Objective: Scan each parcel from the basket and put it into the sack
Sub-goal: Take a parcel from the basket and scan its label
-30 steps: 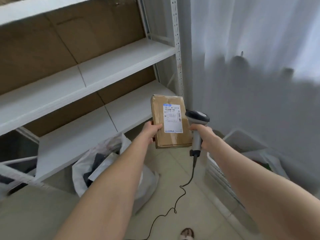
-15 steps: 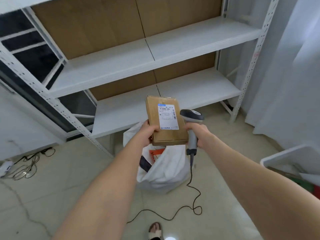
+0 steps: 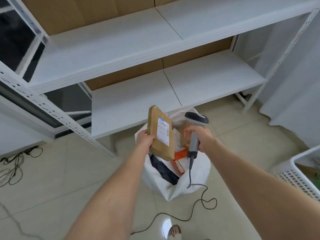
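My left hand point(image 3: 145, 138) grips a flat brown cardboard parcel point(image 3: 160, 134) with a white shipping label, tilted on edge right over the open white sack point(image 3: 174, 185) on the floor. My right hand point(image 3: 199, 137) holds a grey barcode scanner point(image 3: 194, 129) by its handle, its head pointing left and its cable trailing down across the sack to the floor. Inside the sack lie an orange parcel point(image 3: 180, 161), a dark one point(image 3: 164, 170) and a brown one partly hidden behind the scanner. The white basket point(image 3: 302, 168) shows at the right edge.
A white metal shelf rack point(image 3: 173, 90) stands right behind the sack, its lowest board just above the sack's mouth. Black cables point(image 3: 15, 163) lie on the tiled floor at left. A sandalled foot point(image 3: 174, 232) shows at the bottom. A white curtain hangs at right.
The view has swung left from the basket to the sack. My left hand has tilted the parcel on edge and lowered it over the sack's mouth, and the scanner has moved along beside it.
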The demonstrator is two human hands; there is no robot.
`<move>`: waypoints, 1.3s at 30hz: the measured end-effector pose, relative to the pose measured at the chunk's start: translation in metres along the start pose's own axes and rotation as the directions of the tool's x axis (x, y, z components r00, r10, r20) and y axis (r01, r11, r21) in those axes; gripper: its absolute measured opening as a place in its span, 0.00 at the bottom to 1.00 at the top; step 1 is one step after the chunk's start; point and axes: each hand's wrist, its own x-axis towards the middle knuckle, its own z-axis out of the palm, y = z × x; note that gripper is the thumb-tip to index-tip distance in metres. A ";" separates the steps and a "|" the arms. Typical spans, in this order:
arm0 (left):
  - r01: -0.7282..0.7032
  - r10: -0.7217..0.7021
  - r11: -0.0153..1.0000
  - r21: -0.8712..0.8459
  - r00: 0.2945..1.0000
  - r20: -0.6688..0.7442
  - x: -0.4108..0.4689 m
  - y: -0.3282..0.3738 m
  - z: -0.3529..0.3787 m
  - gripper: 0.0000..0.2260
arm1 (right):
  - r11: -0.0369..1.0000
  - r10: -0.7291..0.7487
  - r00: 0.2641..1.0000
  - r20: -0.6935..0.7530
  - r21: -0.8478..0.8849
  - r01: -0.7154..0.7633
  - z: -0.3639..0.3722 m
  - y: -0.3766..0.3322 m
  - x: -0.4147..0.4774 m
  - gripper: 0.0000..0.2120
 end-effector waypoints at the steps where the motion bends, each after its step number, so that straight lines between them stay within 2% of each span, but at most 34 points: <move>1: 0.012 -0.012 1.000 0.008 1.000 0.003 0.011 -0.004 0.002 0.20 | 1.000 0.002 1.000 -0.016 -0.003 -0.002 0.005 0.000 0.009 0.09; 3: 0.035 -0.035 0.999 0.020 0.999 0.010 0.031 -0.011 0.008 0.19 | 1.000 0.010 1.000 -0.020 -0.004 -0.011 0.014 0.002 0.027 0.06; 14: 0.095 -0.092 0.994 0.044 0.994 -0.062 0.148 -0.065 0.064 0.22 | 0.993 0.108 0.993 -0.045 -0.032 -0.110 0.036 0.042 0.135 0.08; 19: 0.105 -0.130 0.959 0.264 0.989 0.077 0.191 -0.114 0.083 0.30 | 0.987 0.156 0.984 -0.085 -0.024 -0.158 0.043 0.064 0.175 0.06; 25: 0.080 -0.142 0.905 0.417 0.983 0.119 0.213 -0.146 0.093 0.21 | 0.982 0.183 0.979 -0.095 -0.027 -0.186 0.052 0.087 0.199 0.09; 28: 0.083 -0.176 0.870 0.485 0.973 0.150 0.211 -0.143 0.096 0.19 | 0.977 0.203 0.974 -0.097 -0.039 -0.207 0.053 0.094 0.199 0.15; 31: 0.031 -0.135 0.844 0.535 0.978 0.157 0.202 -0.123 0.090 0.18 | 0.979 0.191 0.975 -0.113 -0.043 -0.197 0.053 0.090 0.188 0.09; 36: -0.026 -0.078 0.850 0.526 0.981 0.175 0.177 -0.072 0.075 0.12 | 0.988 0.151 0.981 -0.119 -0.020 -0.154 0.048 0.070 0.153 0.07; 39: -0.105 -0.030 0.828 0.551 0.973 0.230 0.153 -0.034 0.073 0.15 | 0.990 0.137 0.986 -0.093 0.048 -0.133 0.040 0.056 0.125 0.07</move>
